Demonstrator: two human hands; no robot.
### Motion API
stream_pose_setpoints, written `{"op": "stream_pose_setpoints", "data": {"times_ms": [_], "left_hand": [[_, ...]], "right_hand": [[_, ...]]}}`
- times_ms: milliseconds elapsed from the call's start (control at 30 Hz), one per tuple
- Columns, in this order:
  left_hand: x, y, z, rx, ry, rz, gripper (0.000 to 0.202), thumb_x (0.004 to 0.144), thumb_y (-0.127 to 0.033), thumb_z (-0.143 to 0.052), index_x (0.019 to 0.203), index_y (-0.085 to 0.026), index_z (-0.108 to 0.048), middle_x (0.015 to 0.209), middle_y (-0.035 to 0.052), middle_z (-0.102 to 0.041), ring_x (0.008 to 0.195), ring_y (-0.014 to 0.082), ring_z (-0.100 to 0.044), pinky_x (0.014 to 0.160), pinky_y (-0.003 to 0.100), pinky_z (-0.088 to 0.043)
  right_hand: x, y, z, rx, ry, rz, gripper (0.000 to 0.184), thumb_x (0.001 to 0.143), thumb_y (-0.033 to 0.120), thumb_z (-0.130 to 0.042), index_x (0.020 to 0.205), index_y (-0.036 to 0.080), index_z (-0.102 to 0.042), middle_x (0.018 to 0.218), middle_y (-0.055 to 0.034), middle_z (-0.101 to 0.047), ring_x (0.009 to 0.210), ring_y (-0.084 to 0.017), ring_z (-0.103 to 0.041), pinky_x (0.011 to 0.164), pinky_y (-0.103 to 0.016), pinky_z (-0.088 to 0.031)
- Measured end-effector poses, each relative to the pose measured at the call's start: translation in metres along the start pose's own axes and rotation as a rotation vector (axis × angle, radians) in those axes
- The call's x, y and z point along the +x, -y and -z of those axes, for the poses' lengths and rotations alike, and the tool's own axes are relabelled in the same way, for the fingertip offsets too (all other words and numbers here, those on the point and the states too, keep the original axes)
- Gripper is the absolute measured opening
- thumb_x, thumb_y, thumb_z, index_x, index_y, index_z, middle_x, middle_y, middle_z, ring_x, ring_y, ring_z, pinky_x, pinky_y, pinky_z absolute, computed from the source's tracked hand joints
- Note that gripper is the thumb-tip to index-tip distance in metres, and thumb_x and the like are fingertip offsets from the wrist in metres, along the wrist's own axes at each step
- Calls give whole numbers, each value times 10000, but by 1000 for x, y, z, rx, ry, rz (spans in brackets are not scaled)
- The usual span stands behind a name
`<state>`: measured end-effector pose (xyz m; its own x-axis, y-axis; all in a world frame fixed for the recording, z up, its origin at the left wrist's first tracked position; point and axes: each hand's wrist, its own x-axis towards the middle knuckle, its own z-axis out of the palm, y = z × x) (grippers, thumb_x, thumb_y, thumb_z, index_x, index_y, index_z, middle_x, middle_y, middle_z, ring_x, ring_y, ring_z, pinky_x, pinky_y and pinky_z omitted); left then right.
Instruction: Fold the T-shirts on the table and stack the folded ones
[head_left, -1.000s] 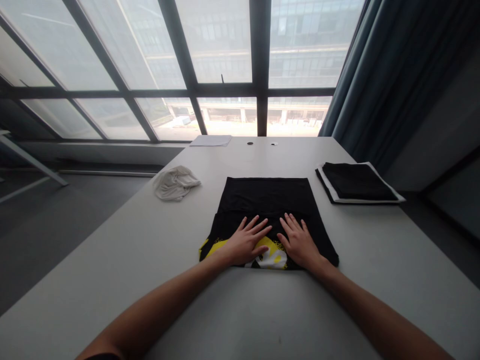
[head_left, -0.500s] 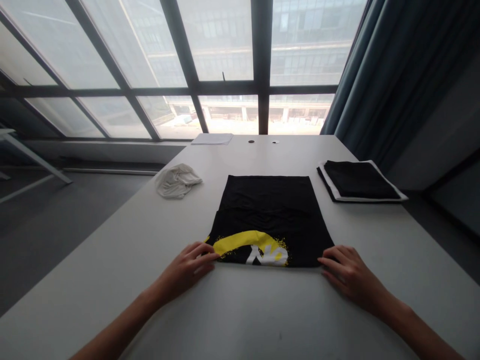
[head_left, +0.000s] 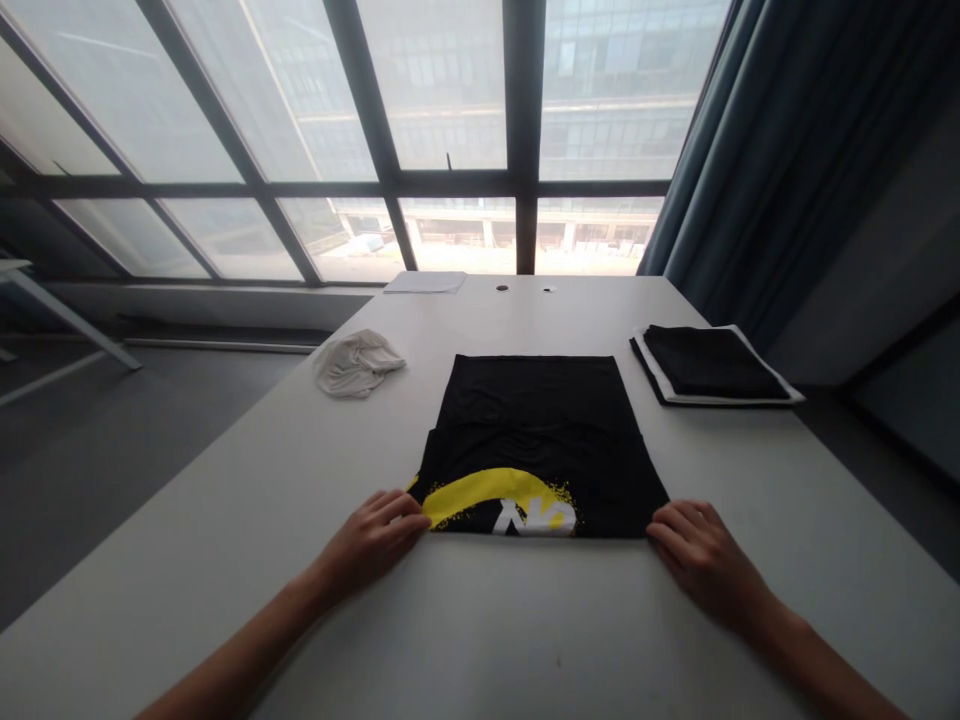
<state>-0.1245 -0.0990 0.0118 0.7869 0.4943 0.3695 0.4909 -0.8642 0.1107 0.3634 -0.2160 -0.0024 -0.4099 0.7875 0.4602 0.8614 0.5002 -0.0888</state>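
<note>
A black T-shirt [head_left: 540, 430] with a yellow and white print lies partly folded in the middle of the white table [head_left: 225, 520]. My left hand [head_left: 375, 540] is at the shirt's near left corner, fingers curled and pinching the edge. My right hand [head_left: 697, 555] is at the near right corner, its fingertips closed on the fabric's edge. Both forearms reach in from the bottom of the view.
A crumpled white garment [head_left: 352, 365] lies at the table's left edge. A folded stack of black and white clothes [head_left: 712, 365] sits at the right. A sheet of paper [head_left: 424, 282] lies at the far edge below the windows. Dark curtains hang on the right.
My hands left the middle of the shirt, where they lay flat, and moved apart to its two near corners. Their fingers have curled onto the edge.
</note>
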Motion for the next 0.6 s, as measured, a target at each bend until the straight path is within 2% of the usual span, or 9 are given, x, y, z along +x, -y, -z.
{"op": "stream_pose_setpoints", "data": {"times_ms": [100,167,233,333,400,500,600], "left_hand": [[15,-3,8,-46,26,14,150,972,-202,-581,1072,-239,-687,931,42,-689,857,180,-630,790,333,-482],[39,-9,9,-65,-32,71,186,995,-206,-533,1089,-223,-692,963,54,-701,871,181,-636,804,339,-487],[72,-17,2,-71,-79,147,233,1014,-212,-482,1103,-206,-697,1033,71,-710,927,188,-646,849,352,-497],[122,-26,-29,-38,-39,201,308,1017,-227,-448,1230,-220,-671,1255,81,-678,1155,213,-618,1013,387,-464],[144,-27,-55,29,27,214,376,1014,-256,-449,1353,-204,-604,1429,94,-581,1346,246,-503,1143,448,-360],[155,-21,-86,98,155,223,528,1013,-387,-464,1498,-181,-457,1589,108,-383,1492,294,-298,1195,543,-254],[150,-15,-98,108,209,210,616,1019,-494,-432,1558,-206,-357,1644,85,-254,1526,292,-200,1204,561,-218]], "right_hand": [[11,0,4,59,61,-52,163,953,207,-548,843,198,-669,875,-58,-648,876,-217,-569,848,-376,-395],[31,2,1,63,39,-147,197,972,260,-520,864,198,-673,904,-73,-656,882,-225,-575,828,-373,-411],[60,11,-9,59,14,-260,258,1001,259,-444,998,185,-691,1011,-102,-675,948,-234,-590,861,-371,-433],[110,29,-37,62,77,-311,373,1001,254,-400,1266,146,-640,1282,-142,-637,1191,-253,-554,993,-374,-425],[137,39,-60,38,139,-295,460,994,253,-387,1395,103,-554,1456,-153,-537,1371,-263,-434,1126,-403,-331],[157,41,-89,13,252,-322,574,1003,324,-368,1515,65,-403,1611,-151,-332,1504,-273,-240,1212,-477,-177],[155,32,-105,14,321,-380,681,1011,461,-342,1561,62,-308,1650,-141,-214,1535,-262,-152,1228,-489,-105]]}}
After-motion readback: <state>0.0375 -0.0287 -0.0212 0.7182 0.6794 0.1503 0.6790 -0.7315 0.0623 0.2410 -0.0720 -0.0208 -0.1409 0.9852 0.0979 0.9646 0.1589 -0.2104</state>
